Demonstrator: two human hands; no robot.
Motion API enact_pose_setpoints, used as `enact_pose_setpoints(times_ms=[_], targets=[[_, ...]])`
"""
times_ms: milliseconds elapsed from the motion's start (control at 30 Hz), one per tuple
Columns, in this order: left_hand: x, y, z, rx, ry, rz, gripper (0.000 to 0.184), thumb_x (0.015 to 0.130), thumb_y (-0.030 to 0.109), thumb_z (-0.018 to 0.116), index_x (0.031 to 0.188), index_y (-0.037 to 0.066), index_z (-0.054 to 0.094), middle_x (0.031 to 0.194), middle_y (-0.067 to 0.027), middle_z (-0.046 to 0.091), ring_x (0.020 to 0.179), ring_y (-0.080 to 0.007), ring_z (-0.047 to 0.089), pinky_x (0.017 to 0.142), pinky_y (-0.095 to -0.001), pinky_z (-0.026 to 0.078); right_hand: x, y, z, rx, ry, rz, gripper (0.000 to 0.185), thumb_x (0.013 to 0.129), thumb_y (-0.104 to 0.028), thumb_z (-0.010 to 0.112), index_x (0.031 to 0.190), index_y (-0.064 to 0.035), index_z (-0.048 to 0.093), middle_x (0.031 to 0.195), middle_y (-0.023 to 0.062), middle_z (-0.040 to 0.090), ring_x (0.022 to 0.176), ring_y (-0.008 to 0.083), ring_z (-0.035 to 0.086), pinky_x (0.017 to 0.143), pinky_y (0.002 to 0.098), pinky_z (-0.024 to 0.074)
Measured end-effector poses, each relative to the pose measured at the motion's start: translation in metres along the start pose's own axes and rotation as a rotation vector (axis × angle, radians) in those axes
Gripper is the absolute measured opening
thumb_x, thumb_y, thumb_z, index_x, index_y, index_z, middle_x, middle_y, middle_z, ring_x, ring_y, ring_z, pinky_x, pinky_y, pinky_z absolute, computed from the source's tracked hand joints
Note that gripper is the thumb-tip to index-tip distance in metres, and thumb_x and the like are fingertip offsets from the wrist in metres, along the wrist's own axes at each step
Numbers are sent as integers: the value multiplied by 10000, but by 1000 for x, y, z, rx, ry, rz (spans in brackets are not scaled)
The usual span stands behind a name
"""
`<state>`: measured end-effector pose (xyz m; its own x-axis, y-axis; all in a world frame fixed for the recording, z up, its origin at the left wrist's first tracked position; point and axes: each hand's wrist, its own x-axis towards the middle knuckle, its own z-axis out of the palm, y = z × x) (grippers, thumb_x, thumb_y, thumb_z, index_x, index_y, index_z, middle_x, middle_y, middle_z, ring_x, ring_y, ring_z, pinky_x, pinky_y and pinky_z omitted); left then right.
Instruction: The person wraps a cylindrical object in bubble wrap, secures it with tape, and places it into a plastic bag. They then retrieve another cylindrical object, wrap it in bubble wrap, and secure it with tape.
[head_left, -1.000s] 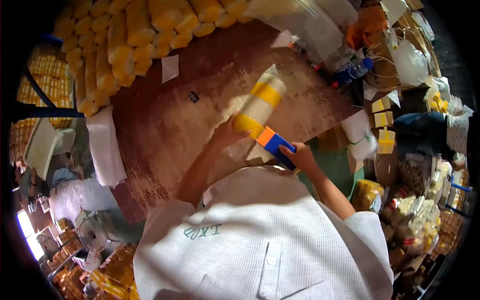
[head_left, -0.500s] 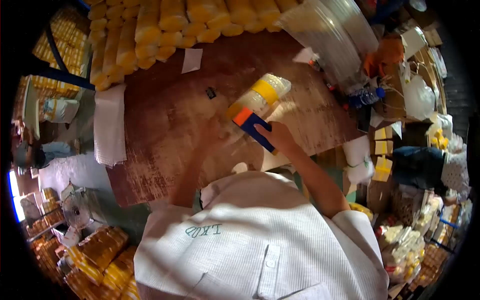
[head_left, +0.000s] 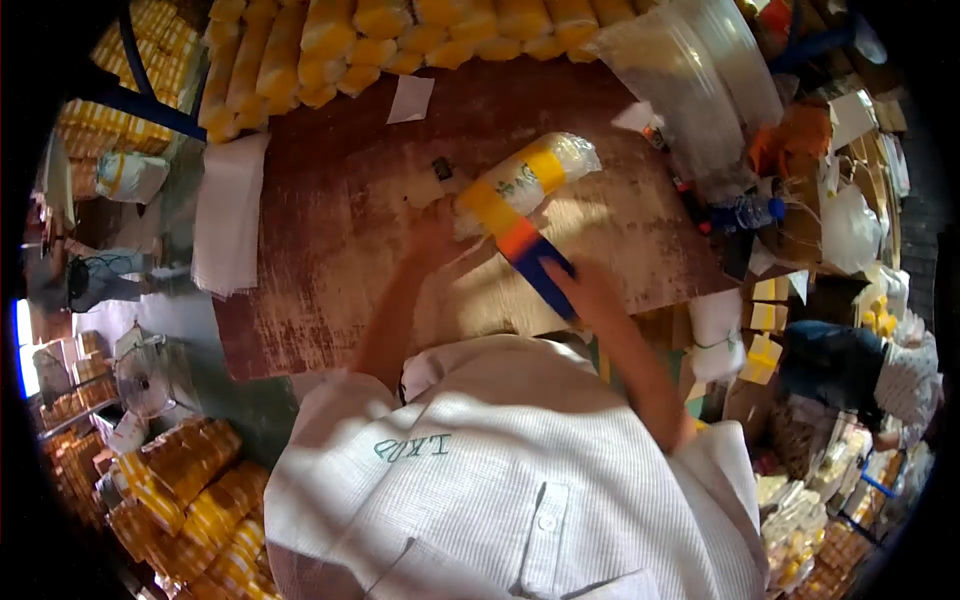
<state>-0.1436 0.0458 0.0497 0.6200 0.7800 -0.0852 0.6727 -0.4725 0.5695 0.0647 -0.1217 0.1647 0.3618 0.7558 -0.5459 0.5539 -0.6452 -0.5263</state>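
Note:
A clear plastic-wrapped roll-shaped package (head_left: 574,157) lies slantwise on the brown worktable (head_left: 320,190), a yellow tape band around its middle and dark markings beside it. My right hand (head_left: 585,292) is closed around a blue tape dispenser (head_left: 543,275) with an orange end. From that end a strip of yellow tape (head_left: 488,208) runs to the near left end of the package. My left hand (head_left: 432,228) is at that same end, smeared by motion, so its fingers and any contact are unclear.
Stacked yellow-banded packages (head_left: 330,45) line the table's back edge. Large clear plastic sheets (head_left: 690,75) lie at the back right, near a water bottle (head_left: 752,211). White sheets (head_left: 228,215) hang over the left edge. A small dark object (head_left: 442,168) lies near my left hand.
The yellow tape strip now shows between the dispenser and the package. My right hand and the dispenser have shifted right and slightly down. My left hand has moved up toward the package's end.

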Motion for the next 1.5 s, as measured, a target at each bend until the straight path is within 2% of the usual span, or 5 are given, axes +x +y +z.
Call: enact_pose_setpoints(times_ms=[167,567,800,1000,1500], targets=[[23,-32,13,-36,-88,-44,825,701,458,679,1288,-1,325,1259,-178,428,1177,-350,391,1011,-409,289,-128,88,-51,151,31,328,369,838,-326,592,865,40,630,676,138,628,623,139,574,585,313,452],[44,-55,17,-928,-20,-398,754,859,391,546,1411,85,134,1398,-188,257,1262,-334,306,1009,-389,304,-33,73,7,-211,114,9,601,729,-563,621,765,37,638,648,194,613,622,307,629,580,390,478],[85,-76,4,-205,361,60,624,840,215,535,1394,230,247,1395,-119,318,1242,-349,323,996,-448,309,10,47,16,-167,96,-45,642,752,-607,559,669,28,607,625,183,596,616,315,624,528,384,491],[81,-10,-47,-26,-174,-47,509,812,201,531,1305,161,416,1307,-79,438,1196,-296,398,973,-533,281,33,60,42,-495,252,-197,617,751,-609,547,652,-4,610,604,166,585,595,290,623,533,369,509],[81,0,2,183,-44,-37,1061,605,465,757,1408,128,151,1302,-213,360,1152,-393,397,949,-446,356,26,69,8,-408,59,-6,627,735,-625,560,820,-11,647,744,187,637,729,300,648,647,380,521]])
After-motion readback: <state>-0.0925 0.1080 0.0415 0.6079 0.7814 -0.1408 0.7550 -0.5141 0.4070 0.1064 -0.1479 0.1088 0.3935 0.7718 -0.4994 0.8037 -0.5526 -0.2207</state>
